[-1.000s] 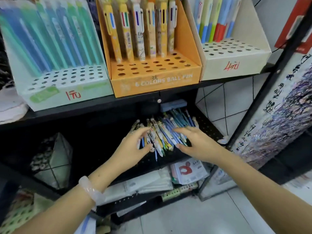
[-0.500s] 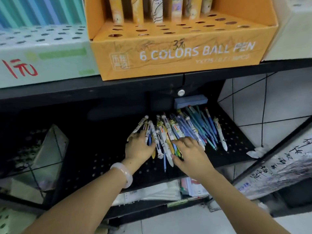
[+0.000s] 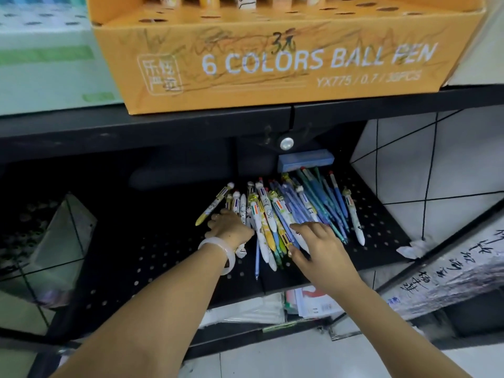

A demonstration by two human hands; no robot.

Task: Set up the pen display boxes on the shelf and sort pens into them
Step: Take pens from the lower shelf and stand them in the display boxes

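Both hands are in the pile of pens (image 3: 289, 214) on the lower black perforated shelf (image 3: 381, 222). Left hand (image 3: 230, 227) sits at the pile's left edge, fingers curled down among the white pens; cannot tell if they actually grip one. White bangle (image 3: 218, 249) on that wrist. Right hand (image 3: 319, 246) lies over the pile's near right side, fingers spread apart and fairly straight, pressing on the pens, thumb at the pen tips. Pens lie fanned, mixed: fat multicolour ones left and centre, slim blue ones right. Orange display box (image 3: 272, 66) marked "6 COLORS BALL PEN" stands on the shelf above, a pale green box (image 3: 49, 66) touching its left side. Small blue box (image 3: 305, 160) lies behind the pile.
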